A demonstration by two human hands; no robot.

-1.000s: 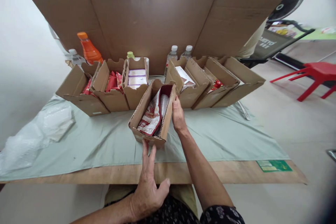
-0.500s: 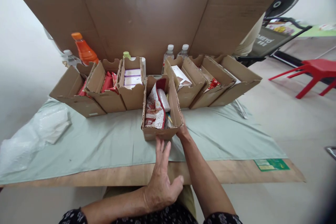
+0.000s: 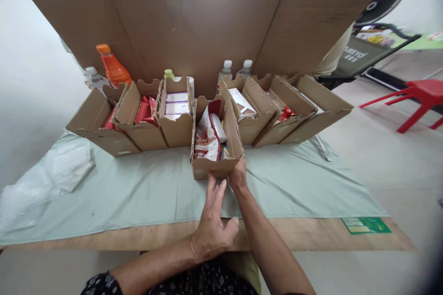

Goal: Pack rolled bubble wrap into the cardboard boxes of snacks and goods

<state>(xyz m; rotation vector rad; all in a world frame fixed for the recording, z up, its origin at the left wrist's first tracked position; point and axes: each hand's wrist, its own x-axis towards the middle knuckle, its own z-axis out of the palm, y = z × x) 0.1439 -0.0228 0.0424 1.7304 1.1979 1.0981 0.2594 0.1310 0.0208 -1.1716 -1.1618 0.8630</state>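
Note:
A cardboard bin (image 3: 211,168) stands in the middle, nearer to me than the row of bins. In it lie a red-and-white bag (image 3: 207,140) and a clear-wrapped packet (image 3: 218,128). My left hand (image 3: 216,221) is spread, its fingertips at the lower front face of this bin. At the bin's right front corner is my right hand (image 3: 238,175), its fingers partly hidden behind and under the cardboard; whether they grip it does not show.
Similar bins stand left (image 3: 143,136) and right (image 3: 254,131) behind a tall cardboard sheet's front. Bottles (image 3: 116,68) stand behind them. Bubble wrap (image 3: 65,166) lies on the left of the green cloth (image 3: 138,193). A red stool (image 3: 422,94) is at the right.
The middle bin has moved slightly away from me, toward the gap in the row. Both hands have moved forward with it, and more of my right hand shows.

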